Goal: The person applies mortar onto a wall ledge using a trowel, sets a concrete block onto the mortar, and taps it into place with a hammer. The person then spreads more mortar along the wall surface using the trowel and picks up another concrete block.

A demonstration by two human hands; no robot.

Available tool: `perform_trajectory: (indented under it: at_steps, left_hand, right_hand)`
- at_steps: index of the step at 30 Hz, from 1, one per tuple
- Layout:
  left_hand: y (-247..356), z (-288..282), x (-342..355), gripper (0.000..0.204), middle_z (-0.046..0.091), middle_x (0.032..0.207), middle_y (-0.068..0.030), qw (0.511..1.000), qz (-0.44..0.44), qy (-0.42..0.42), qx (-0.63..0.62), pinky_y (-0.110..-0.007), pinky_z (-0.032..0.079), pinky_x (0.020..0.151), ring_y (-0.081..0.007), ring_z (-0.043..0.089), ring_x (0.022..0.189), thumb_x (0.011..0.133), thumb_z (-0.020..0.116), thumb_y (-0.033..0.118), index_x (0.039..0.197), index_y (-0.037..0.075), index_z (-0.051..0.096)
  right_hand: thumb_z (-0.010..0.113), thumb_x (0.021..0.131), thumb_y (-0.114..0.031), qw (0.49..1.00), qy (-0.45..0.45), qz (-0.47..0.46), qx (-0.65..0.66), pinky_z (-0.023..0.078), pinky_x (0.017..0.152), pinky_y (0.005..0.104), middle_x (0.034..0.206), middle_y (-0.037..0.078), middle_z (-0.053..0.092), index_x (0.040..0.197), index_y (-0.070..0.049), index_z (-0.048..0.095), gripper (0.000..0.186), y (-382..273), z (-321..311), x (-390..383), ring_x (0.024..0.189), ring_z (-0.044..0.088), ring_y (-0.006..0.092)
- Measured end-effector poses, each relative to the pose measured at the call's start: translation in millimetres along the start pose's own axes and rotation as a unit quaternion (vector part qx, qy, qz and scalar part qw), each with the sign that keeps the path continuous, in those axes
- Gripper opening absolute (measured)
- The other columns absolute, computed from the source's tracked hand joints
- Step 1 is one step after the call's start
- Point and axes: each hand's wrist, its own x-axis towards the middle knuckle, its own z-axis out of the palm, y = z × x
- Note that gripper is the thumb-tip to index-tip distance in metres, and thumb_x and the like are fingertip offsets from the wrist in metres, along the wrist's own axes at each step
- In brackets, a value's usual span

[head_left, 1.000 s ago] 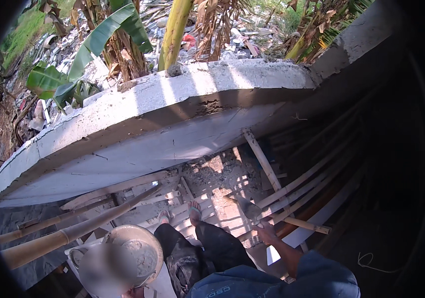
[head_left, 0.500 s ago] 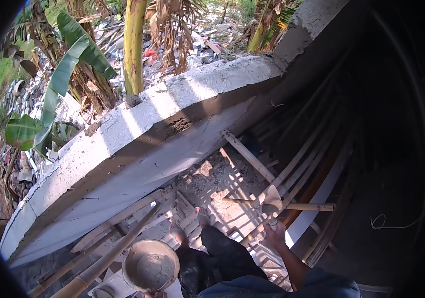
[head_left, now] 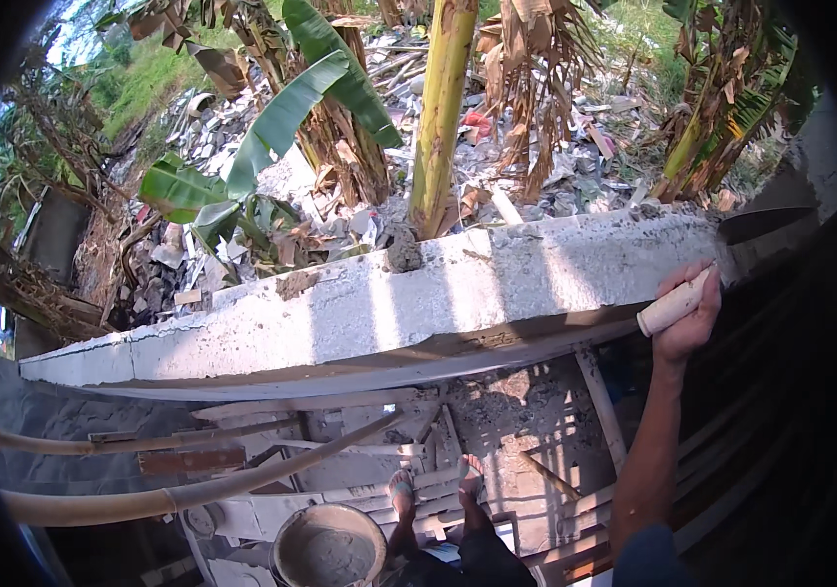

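Observation:
My right hand (head_left: pixel 690 311) is wrapped round the pale handle of a trowel (head_left: pixel 769 225) at the right end of the wall top. The dark blade reaches past my fingers, close to the corner where the wall meets another grey surface. Below me at the lower edge is a round bucket (head_left: pixel 283 550), partly filled with wet grey mortar (head_left: pixel 335 558). My left hand is out of the picture. The rough concrete wall top (head_left: pixel 526 269) runs across the view, with sunlit stripes and small lumps of mortar (head_left: pixel 403 254) on it.
My feet (head_left: pixel 470 476) stand on wooden slats. Bamboo poles (head_left: pixel 95 506) cross at lower left, and a slanting timber (head_left: pixel 601 411) leans against the wall's near side. Beyond the wall are banana stems (head_left: pixel 441 117) and heaped rubble (head_left: pixel 575 161).
My right hand has lifted the trowel from low over the slats up to the wall's right end. The view has turned toward the wall, and my left fingers at the bucket rim have left the picture.

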Motion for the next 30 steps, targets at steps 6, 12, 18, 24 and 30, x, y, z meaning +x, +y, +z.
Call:
perform_trajectory:
  at_steps: [6, 12, 18, 24, 30]
  left_hand:
    - [7, 58, -20, 0.034, 0.071, 0.114, -0.0170, 0.959, -0.125, 0.011, -0.253, -0.042, 0.051, 0.093, -0.0308, 0.065, 0.109, 0.088, 0.076, 0.023, 0.117, 0.007, 0.067]
    - [81, 80, 0, 0.028, 0.071, 0.107, -0.0203, 0.998, -0.054, -0.010, 0.010, -0.044, 0.053, 0.083, -0.0322, 0.067, 0.097, 0.089, 0.077, 0.022, 0.106, 0.003, 0.066]
    - [71, 119, 23, 0.016, 0.060, 0.111, -0.0103, 0.853, -0.135, 0.035, -0.504, -0.045, 0.056, 0.086, -0.0246, 0.057, 0.106, 0.097, 0.064, 0.015, 0.105, 0.001, 0.061]
    - [93, 92, 47, 0.016, 0.062, 0.109, -0.0096, 0.995, 0.078, 0.033, -0.052, -0.042, 0.057, 0.086, -0.0221, 0.059, 0.099, 0.092, 0.066, 0.004, 0.106, 0.001, 0.061]
    - [62, 91, 80, 0.031, 0.066, 0.111, -0.0111, 0.971, -0.045, -0.022, -0.234, -0.041, 0.057, 0.085, -0.0250, 0.062, 0.097, 0.083, 0.073, -0.005, 0.111, 0.001, 0.062]
  right_hand:
    - [0.040, 0.108, -0.034, 0.997, -0.037, 0.020, 0.058, 0.034, 0.057, 0.0253, 0.077, 0.001, 0.044, 0.093, -0.010, 0.050, 0.030, 46, -9, 43, 0.061, 0.042, 0.0108]
    - [0.037, 0.108, -0.030, 1.000, -0.018, -0.020, 0.015, 0.036, 0.057, 0.0251, 0.088, 0.003, 0.044, 0.095, -0.005, 0.049, 0.031, 56, -26, 36, 0.067, 0.044, 0.0121]
    - [0.037, 0.107, -0.031, 0.994, 0.021, -0.088, -0.057, 0.036, 0.056, 0.0252, 0.083, 0.005, 0.046, 0.097, -0.003, 0.050, 0.032, 54, -11, 29, 0.064, 0.044, 0.0122]
    - [0.036, 0.106, -0.036, 0.996, -0.045, -0.051, -0.055, 0.033, 0.059, 0.0263, 0.073, 0.007, 0.046, 0.091, -0.005, 0.049, 0.037, 53, -10, 25, 0.062, 0.043, 0.0142]
    - [0.038, 0.104, -0.046, 0.996, 0.014, -0.063, -0.053, 0.035, 0.063, 0.0278, 0.065, 0.006, 0.045, 0.092, -0.007, 0.047, 0.042, 37, 0, 26, 0.063, 0.043, 0.0141]
